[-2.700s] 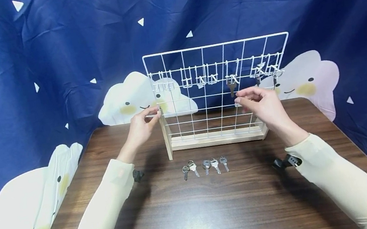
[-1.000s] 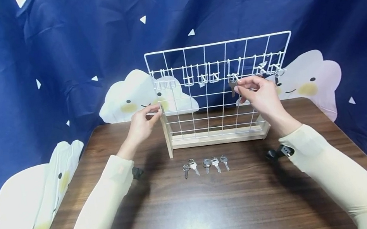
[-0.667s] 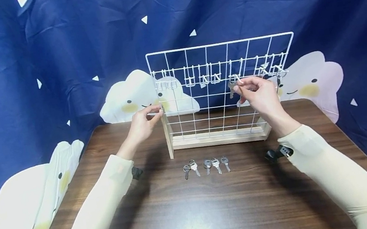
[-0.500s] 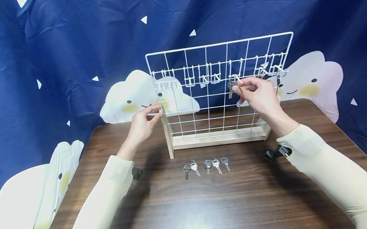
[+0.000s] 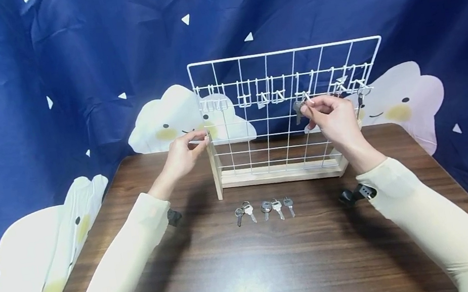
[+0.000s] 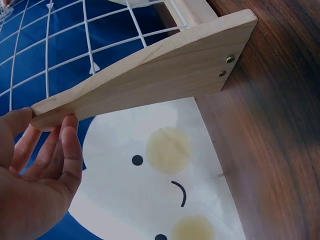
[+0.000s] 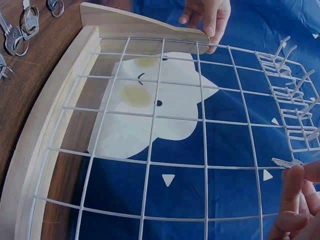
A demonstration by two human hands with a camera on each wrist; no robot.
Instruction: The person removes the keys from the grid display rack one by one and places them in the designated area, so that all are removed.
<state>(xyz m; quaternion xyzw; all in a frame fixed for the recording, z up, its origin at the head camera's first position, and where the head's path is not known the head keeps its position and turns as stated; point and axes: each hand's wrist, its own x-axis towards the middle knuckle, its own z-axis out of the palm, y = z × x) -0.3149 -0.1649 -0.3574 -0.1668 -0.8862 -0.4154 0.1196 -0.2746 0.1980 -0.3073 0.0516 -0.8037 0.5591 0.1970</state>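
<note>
My left hand (image 5: pixel 183 154) holds the top end of the wooden side support (image 6: pixel 150 67) of a white wire grid rack (image 5: pixel 272 118), thumb on one side and fingertips on the other. My right hand (image 5: pixel 333 114) is up at a hook on the right half of the grid. Its thumb and index finger pinch a silver key (image 5: pixel 298 111) by its upper part, and the blade points down past the fingertips. In the right wrist view the key (image 7: pixel 284 163) juts out from the fingertips; its ring is mostly hidden by them.
Several keys with rings (image 5: pixel 276 207) lie in a row on the brown table (image 5: pixel 250 258) before the rack. Bare white hooks (image 5: pixel 244 98) line the grid's left part. Another key (image 5: pixel 360 101) hangs at the far right. A blue cloth (image 5: pixel 134 40) stands behind.
The right hand has risen from just below the hanging key and now pinches it. The left hand keeps its hold on the support. The head view has shifted slightly.
</note>
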